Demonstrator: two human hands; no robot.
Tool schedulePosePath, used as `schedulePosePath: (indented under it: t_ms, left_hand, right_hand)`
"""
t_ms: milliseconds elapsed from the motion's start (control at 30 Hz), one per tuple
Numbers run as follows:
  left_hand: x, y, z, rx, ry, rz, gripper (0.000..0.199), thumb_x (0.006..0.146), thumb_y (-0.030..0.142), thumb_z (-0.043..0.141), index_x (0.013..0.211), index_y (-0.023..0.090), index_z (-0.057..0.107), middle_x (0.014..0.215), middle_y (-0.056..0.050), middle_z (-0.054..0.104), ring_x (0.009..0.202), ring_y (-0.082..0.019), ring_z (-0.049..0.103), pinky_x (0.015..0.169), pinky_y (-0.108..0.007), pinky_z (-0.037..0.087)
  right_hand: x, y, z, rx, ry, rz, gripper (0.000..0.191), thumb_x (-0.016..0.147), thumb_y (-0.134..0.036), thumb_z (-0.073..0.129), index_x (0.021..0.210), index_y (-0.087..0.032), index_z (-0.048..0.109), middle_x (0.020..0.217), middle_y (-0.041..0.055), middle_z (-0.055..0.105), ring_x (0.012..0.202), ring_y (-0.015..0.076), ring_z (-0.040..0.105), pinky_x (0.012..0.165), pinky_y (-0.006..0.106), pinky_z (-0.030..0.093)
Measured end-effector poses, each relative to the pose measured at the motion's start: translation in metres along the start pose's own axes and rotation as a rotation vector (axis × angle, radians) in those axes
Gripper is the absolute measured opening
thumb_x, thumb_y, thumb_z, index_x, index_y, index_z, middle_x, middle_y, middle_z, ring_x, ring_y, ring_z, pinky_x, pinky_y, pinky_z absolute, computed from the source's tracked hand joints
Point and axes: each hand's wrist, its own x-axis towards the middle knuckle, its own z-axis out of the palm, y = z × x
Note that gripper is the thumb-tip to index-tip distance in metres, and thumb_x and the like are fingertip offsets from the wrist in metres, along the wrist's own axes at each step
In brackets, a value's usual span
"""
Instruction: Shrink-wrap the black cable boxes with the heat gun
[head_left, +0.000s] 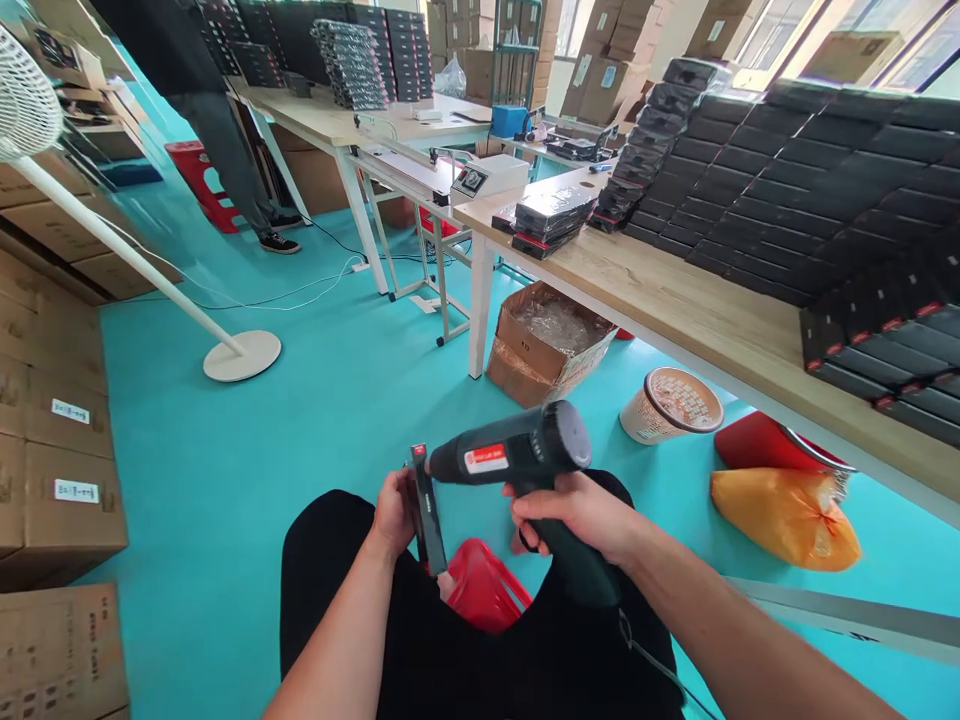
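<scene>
Here, a heat gun faced a slim black box
The right hand curled fingers round its handle; the left hand held the box in its fingers

Black heat gun, nozzle beside red end of slim black box
</scene>
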Motion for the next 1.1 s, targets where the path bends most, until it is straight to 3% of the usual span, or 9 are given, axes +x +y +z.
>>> schedulePosePath:
  t_ms: [200,333,467,567,700,833,900,1033,1100]
  left_hand:
    - [-0.007,0.005,-0.003,0.021,0.005,0.021,0.053,0.089,0.069,0.053,0.103,0.019,0.064,0.09,-0.01,0.073,0.071,-0.024,0.071,0.047,-0.03,0.05]
    - [-0.002,0.002,0.0,0.038,0.078,0.042,0.033,0.088,0.05,0.066,0.097,0.019,0.062,0.091,-0.008,0.073,0.068,-0.021,0.071,0.045,-0.027,0.049]
    - [0.0,0.003,0.0,0.047,0.169,0.053,0.022,0.086,0.039,0.067,0.091,0.018,0.063,0.079,-0.004,0.071,0.061,-0.018,0.069,0.042,-0.024,0.046]
    - [-0.003,0.008,-0.003,-0.014,0.091,0.029,0.028,0.089,0.042,0.057,0.095,0.016,0.066,0.077,-0.008,0.073,0.062,-0.022,0.07,0.048,-0.029,0.052]
    - [-0.011,0.009,-0.004,-0.04,-0.1,-0.11,0.044,0.086,0.044,0.05,0.102,0.008,0.071,0.078,-0.015,0.075,0.063,-0.028,0.071,0.058,-0.039,0.058]
    - [-0.014,0.005,0.0,0.009,-0.194,-0.247,0.047,0.083,0.041,0.054,0.112,0.007,0.071,0.084,-0.017,0.077,0.073,-0.032,0.074,0.067,-0.043,0.059]
    - [-0.014,0.005,0.002,0.012,-0.196,-0.277,0.047,0.083,0.04,0.054,0.115,0.009,0.07,0.088,-0.017,0.078,0.08,-0.034,0.075,0.072,-0.047,0.06]
    - [-0.014,0.008,-0.001,-0.034,-0.181,-0.224,0.046,0.085,0.04,0.053,0.116,0.01,0.068,0.093,-0.016,0.078,0.088,-0.034,0.075,0.078,-0.048,0.06]
    - [-0.013,0.008,-0.005,-0.061,-0.209,-0.139,0.046,0.083,0.039,0.056,0.117,0.01,0.067,0.098,-0.016,0.078,0.091,-0.033,0.075,0.08,-0.047,0.059]
  right_hand:
    - [-0.046,0.017,0.011,-0.271,-0.179,0.192,0.015,0.074,-0.03,0.068,0.065,-0.019,0.062,0.06,0.0005,0.058,0.057,0.0159,0.055,0.056,0.031,0.047]
    - [-0.054,0.031,0.009,-0.074,-0.067,0.166,0.017,0.073,-0.033,0.071,0.077,-0.017,0.067,0.058,-0.0004,0.059,0.054,0.0151,0.054,0.054,0.029,0.046]
    - [-0.06,0.037,0.006,0.085,-0.129,0.181,0.029,0.068,-0.036,0.077,0.087,-0.015,0.069,0.064,0.0007,0.062,0.052,0.0135,0.054,0.05,0.026,0.044]
    - [-0.066,0.038,-0.007,0.052,-0.135,0.256,0.035,0.063,-0.033,0.08,0.091,-0.015,0.07,0.065,0.0005,0.064,0.051,0.0133,0.054,0.048,0.026,0.043]
    - [-0.043,0.038,-0.018,0.026,0.083,0.161,0.032,0.069,-0.034,0.076,0.093,-0.015,0.068,0.059,-0.0005,0.063,0.052,0.0145,0.054,0.05,0.027,0.044]
    - [0.003,0.026,-0.002,0.095,0.235,-0.017,0.024,0.075,-0.034,0.072,0.091,-0.016,0.066,0.057,-0.002,0.062,0.051,0.014,0.054,0.054,0.029,0.044]
    - [0.012,0.016,0.009,0.096,0.169,-0.021,0.023,0.074,-0.032,0.072,0.09,-0.017,0.066,0.056,-0.0015,0.063,0.05,0.0148,0.054,0.054,0.03,0.044]
    - [-0.007,0.012,0.009,-0.177,-0.21,0.045,0.011,0.071,-0.026,0.072,0.073,-0.019,0.065,0.054,-0.0018,0.06,0.05,0.0155,0.054,0.054,0.031,0.045]
    - [-0.021,0.022,-0.001,-0.368,-0.176,0.082,0.014,0.071,-0.026,0.073,0.066,-0.02,0.062,0.057,-0.0012,0.059,0.053,0.0161,0.054,0.053,0.031,0.044]
